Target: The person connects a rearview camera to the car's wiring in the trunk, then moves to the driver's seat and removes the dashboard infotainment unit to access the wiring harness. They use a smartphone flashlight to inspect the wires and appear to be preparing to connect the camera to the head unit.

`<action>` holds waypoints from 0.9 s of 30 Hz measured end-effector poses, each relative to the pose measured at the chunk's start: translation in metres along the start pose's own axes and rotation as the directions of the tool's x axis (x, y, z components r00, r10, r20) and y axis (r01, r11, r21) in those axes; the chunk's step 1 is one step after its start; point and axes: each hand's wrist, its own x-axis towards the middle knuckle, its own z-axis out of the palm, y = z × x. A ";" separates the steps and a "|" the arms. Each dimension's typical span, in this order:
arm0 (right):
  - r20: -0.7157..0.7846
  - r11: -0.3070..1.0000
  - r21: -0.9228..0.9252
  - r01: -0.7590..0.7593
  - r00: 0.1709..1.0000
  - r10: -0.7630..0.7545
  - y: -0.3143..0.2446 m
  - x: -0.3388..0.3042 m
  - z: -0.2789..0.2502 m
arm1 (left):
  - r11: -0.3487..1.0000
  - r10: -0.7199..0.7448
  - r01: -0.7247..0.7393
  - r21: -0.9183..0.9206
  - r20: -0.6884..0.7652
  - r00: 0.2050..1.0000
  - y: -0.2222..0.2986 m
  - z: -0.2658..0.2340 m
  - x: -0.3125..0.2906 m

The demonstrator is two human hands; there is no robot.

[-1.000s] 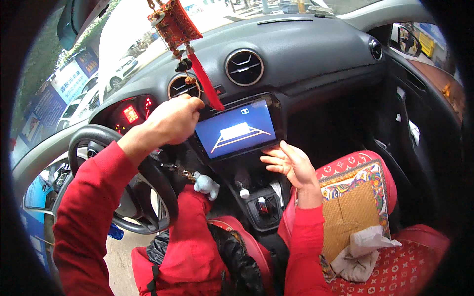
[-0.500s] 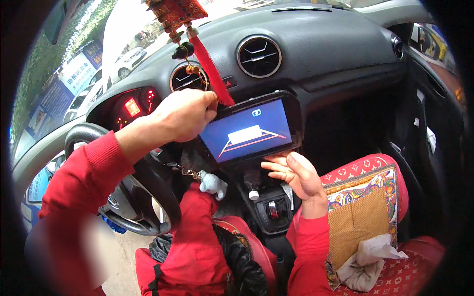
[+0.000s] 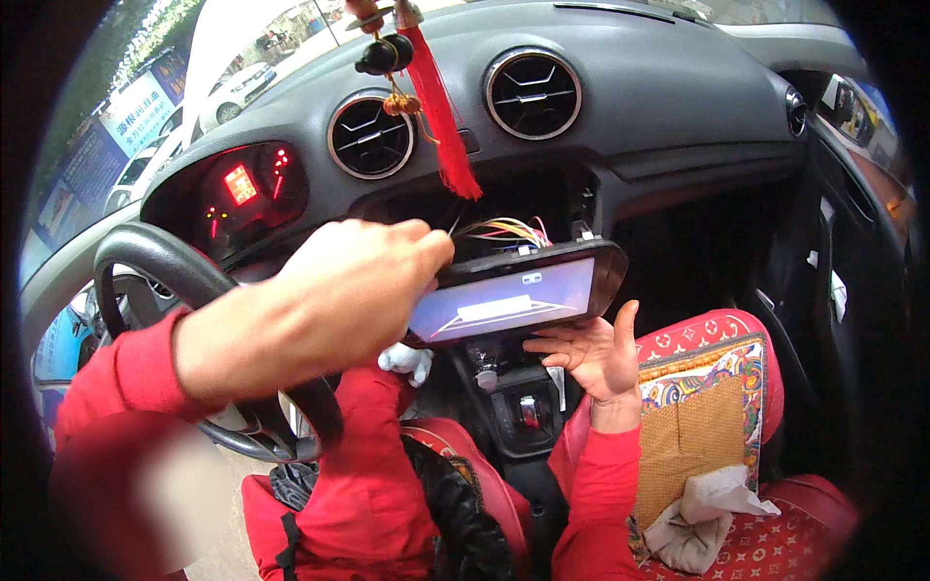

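A car touchscreen unit (image 3: 513, 302) is tilted out of the dashboard, its lit display showing a white shape and guide lines. At its upper left corner, my left hand (image 3: 329, 290) is closed on the edge, fingertips partly hidden from view. Beneath the lower right edge, my right hand (image 3: 596, 368) is palm up with fingers stretched out and thumb raised; whether the fingertips touch the casing, I cannot tell. Behind the unit, several coloured wires (image 3: 513, 230) run into the dark dashboard opening (image 3: 572, 198).
A red tassel (image 3: 436, 116) hangs before two round air vents (image 3: 533, 92). On the left are the steering wheel (image 3: 145, 242) and lit instrument cluster (image 3: 237, 189). A small bottle (image 3: 486, 376) stands near the gear lever (image 3: 529, 412). The passenger seat (image 3: 751, 416) holds crumpled tissue (image 3: 722, 494).
The screen unit has tipped, its top edge coming out and down, so the wires and dashboard opening now show. My left hand has moved down with it; my right hand stays beneath.
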 end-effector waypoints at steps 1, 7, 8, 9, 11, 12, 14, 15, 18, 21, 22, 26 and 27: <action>0.003 0.997 0.068 -0.028 1.000 0.028 0.001 0.000 -0.002 | 1.000 0.004 -0.004 -0.001 -0.033 0.999 0.006 0.005 -0.007; -0.074 0.975 0.219 -0.044 0.995 0.062 0.010 0.004 -0.016 | 1.000 0.003 0.002 0.028 -0.197 0.980 0.046 0.045 -0.029; -0.122 0.975 0.221 -0.030 0.991 0.058 0.010 0.003 -0.018 | 1.000 -0.002 0.006 0.020 -0.206 0.978 0.053 0.051 -0.029; -0.269 0.963 0.269 -0.008 0.960 0.083 0.011 0.002 -0.021 | 0.999 0.000 0.013 0.045 -0.280 0.960 0.060 0.055 -0.030; -0.271 0.941 0.333 0.054 0.962 0.041 0.011 -0.004 -0.023 | 0.998 -0.043 0.050 0.026 -0.218 0.975 0.070 0.058 -0.034; -0.212 0.947 0.321 0.018 0.976 0.053 0.007 -0.005 -0.025 | 0.999 -0.037 0.024 -0.041 -0.385 0.922 0.075 0.065 -0.029; -0.434 0.981 0.190 0.040 0.899 0.048 0.007 -0.018 -0.021 | 0.999 0.013 -0.026 -0.024 -0.430 0.903 0.076 0.067 -0.030; -0.343 1.000 0.029 -0.010 0.939 0.019 0.002 -0.022 -0.022 | 1.000 0.026 -0.030 -0.002 -0.426 0.904 0.077 0.069 -0.031; -0.280 0.998 -0.051 -0.033 0.960 0.018 -0.007 -0.032 -0.022 | 0.997 0.048 -0.068 -0.028 -0.445 0.894 0.071 0.077 -0.031; -0.154 0.960 0.136 -0.243 0.953 0.263 -0.015 -0.034 -0.029 | 0.997 0.029 -0.061 -0.056 -0.459 0.888 0.064 0.088 -0.031; -0.043 0.952 0.173 -0.254 0.963 0.265 -0.016 -0.036 -0.032 | 0.997 0.019 -0.055 -0.063 -0.471 0.882 0.062 0.092 -0.032; 0.051 0.961 0.058 -0.269 0.963 0.266 -0.017 -0.041 -0.044 | 0.991 -0.057 -0.010 -0.136 -0.481 0.875 0.057 0.102 -0.034; 0.109 0.955 -0.012 -0.296 0.949 0.296 -0.016 -0.040 -0.048 | 0.988 -0.081 0.005 -0.158 -0.483 0.872 0.057 0.105 -0.034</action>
